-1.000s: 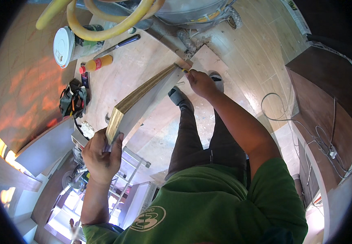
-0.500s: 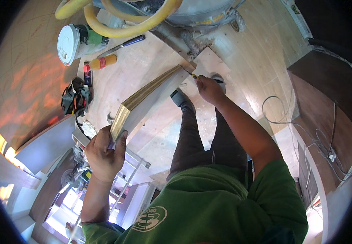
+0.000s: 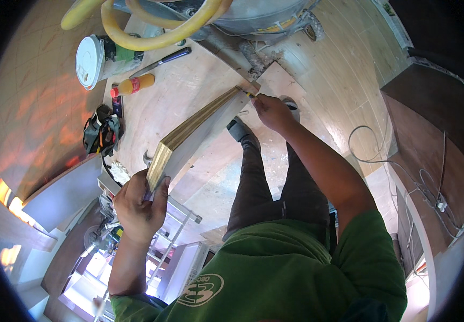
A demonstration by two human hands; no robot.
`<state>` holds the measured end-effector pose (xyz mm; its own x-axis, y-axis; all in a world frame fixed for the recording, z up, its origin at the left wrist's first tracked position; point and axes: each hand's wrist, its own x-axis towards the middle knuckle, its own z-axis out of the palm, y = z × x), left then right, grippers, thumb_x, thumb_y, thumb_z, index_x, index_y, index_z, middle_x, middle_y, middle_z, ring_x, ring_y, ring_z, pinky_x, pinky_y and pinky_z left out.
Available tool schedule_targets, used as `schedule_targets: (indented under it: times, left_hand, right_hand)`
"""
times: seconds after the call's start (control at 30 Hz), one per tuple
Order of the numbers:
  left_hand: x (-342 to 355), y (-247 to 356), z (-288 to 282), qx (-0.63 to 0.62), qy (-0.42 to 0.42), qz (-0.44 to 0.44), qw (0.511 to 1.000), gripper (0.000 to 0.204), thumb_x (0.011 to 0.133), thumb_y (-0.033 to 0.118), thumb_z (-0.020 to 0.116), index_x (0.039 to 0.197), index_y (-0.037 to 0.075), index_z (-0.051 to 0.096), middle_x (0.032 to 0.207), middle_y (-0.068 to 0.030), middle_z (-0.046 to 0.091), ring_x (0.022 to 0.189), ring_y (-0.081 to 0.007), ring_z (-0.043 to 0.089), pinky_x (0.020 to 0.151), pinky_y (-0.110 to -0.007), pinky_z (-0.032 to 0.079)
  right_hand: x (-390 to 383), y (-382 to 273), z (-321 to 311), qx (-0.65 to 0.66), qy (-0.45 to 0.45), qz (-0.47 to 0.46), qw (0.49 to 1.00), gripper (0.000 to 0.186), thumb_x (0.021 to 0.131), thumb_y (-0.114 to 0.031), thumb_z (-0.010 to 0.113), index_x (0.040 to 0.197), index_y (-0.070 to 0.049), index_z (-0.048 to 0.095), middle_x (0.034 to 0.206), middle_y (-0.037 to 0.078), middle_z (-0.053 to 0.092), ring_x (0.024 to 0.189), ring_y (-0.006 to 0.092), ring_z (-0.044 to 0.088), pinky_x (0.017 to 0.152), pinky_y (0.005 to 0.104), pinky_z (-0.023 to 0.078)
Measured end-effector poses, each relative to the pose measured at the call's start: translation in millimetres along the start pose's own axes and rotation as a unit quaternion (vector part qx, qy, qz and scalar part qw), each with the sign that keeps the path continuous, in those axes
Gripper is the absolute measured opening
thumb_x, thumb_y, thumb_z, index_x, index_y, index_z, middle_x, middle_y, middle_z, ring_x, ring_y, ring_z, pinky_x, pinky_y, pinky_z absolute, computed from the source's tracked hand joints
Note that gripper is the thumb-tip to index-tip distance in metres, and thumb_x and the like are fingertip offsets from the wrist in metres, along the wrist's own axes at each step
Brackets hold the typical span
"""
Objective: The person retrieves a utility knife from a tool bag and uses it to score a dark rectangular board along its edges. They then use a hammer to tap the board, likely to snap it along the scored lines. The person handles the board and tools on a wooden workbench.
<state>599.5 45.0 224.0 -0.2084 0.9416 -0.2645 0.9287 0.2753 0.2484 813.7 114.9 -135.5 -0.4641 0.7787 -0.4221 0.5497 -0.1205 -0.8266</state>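
Observation:
My left hand (image 3: 138, 204) grips the near end of a long wooden board (image 3: 194, 129) that I hold up in front of me, its layered edge facing me. My right hand (image 3: 272, 111) is at the board's far end, pinching a small pencil-like tool (image 3: 248, 94) against the wood. Below the board lie plywood sheets (image 3: 189, 91) on the floor. My dark trousers and a shoe (image 3: 240, 131) show under my right arm.
A yellow hose (image 3: 151, 37) curls around a grey machine at the top. A white-lidded tub (image 3: 90, 61), an orange bottle (image 3: 133, 86), a dark-handled tool (image 3: 162, 60) and a tool pouch (image 3: 100, 134) lie at left. White cables (image 3: 398, 161) trail at right. A stepladder (image 3: 173, 236) stands below.
My right hand has slid outward along the board to its far end. The left hand keeps its grip, and the board has shifted slightly right in view.

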Motion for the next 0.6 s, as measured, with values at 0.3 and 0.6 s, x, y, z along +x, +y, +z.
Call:
schedule_targets:
  times: [0.3, 0.6]
  left_hand:
    - [-2, -4, 4, -0.010, 0.005, 0.006, 1.000, 0.023, 0.079, 0.011, 0.080, 0.095, 0.000, 0.067, 0.067, -0.0143, 0.062, 0.056, -0.0279, 0.063, 0.055, -0.033, 0.049]
    - [-2, 3, 1, -0.010, -0.001, -0.008, 1.000, 0.020, 0.081, 0.006, 0.078, 0.086, -0.002, 0.060, 0.066, -0.0121, 0.057, 0.056, -0.0152, 0.051, 0.055, -0.028, 0.043]
  right_hand:
    - [5, 2, 7, -0.020, 0.006, 0.000, 1.000, 0.034, 0.102, -0.034, 0.048, 0.090, -0.004, 0.061, 0.083, 0.024, 0.067, 0.084, 0.0449, 0.066, 0.075, 0.0553, 0.052]
    - [-14, 9, 6, -0.028, 0.027, 0.000, 0.999, 0.031, 0.102, -0.030, 0.051, 0.087, -0.003, 0.058, 0.073, 0.023, 0.062, 0.073, 0.0447, 0.062, 0.064, 0.0504, 0.048]
